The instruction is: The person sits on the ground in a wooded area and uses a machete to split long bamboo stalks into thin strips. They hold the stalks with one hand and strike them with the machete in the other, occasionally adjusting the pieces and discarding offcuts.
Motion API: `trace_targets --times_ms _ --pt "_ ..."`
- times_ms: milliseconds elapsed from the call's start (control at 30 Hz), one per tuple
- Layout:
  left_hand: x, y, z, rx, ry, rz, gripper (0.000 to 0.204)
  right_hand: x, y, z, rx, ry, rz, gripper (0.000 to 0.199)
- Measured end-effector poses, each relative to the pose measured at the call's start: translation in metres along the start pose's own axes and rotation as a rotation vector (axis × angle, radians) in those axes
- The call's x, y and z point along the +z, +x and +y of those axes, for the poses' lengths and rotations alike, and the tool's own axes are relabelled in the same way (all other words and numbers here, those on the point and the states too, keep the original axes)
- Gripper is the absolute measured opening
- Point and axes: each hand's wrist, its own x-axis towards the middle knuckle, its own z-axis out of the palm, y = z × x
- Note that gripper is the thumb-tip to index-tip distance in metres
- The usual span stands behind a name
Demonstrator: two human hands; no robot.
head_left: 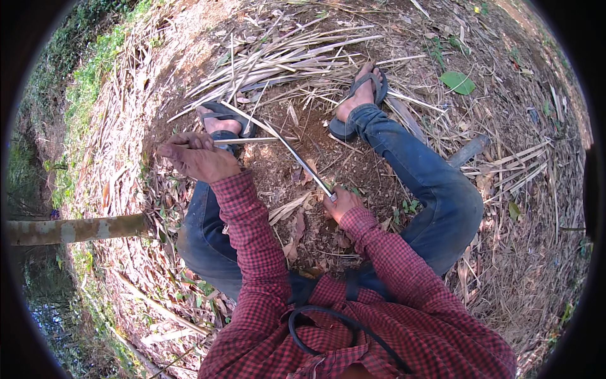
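My left hand (199,156) is closed around one end of a thin pale split-wood strip (247,141), which points right between my legs. Low in front of me, my right hand (344,203) grips a long, narrow-bladed knife (304,165) with a metal collar showing at the fist. Its handle is hidden in my fingers. The blade slants up and left, and its far part meets or crosses the strip near the strip's right end. Another pale length (246,118) runs on from the blade's far end towards my left foot; whether it joins the strip I cannot tell.
A pile of pale split strips (284,60) lies beyond my sandalled feet, with more strips (521,167) at the right. A cut log (468,151) rests beside my right knee. At the left stands a thin trunk (79,229). Dry leaves cover the soil.
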Motion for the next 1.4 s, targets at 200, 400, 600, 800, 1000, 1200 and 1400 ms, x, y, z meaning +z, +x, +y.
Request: trace_targets --times_ms 200,400,600,800,1000,1200,1400 --pt "0.001 0.023 0.033 0.053 -0.074 0.136 0.04 -0.003 -0.015 -0.012 -0.09 -0.064 0.007 0.041" --pt "-0.025 0.037 0.007 0.101 0.03 0.166 0.039 -0.003 -0.025 -0.035 -0.18 -0.064 -0.047 0.04" --pt "-0.008 0.048 0.006 0.106 0.017 0.243 0.045 -0.011 -0.001 -0.024 -0.098 -0.103 -0.02 0.039" --pt "-0.004 0.034 0.015 0.098 0.132 0.355 0.045 0.008 0.008 0.013 0.06 -0.031 0.001 0.037" --pt "-0.019 0.057 0.03 0.082 0.106 0.292 0.043 0.01 0.0 -0.004 -0.054 -0.11 -0.015 0.042" --pt "-0.03 0.075 0.074 -0.084 -0.008 0.178 0.043 0.012 -0.013 -0.004 0.04 -0.011 -0.016 0.044" --pt "-0.041 0.049 0.041 -0.091 -0.112 -0.14 0.038 0.007 -0.002 0.006 0.075 0.181 0.025 0.039"
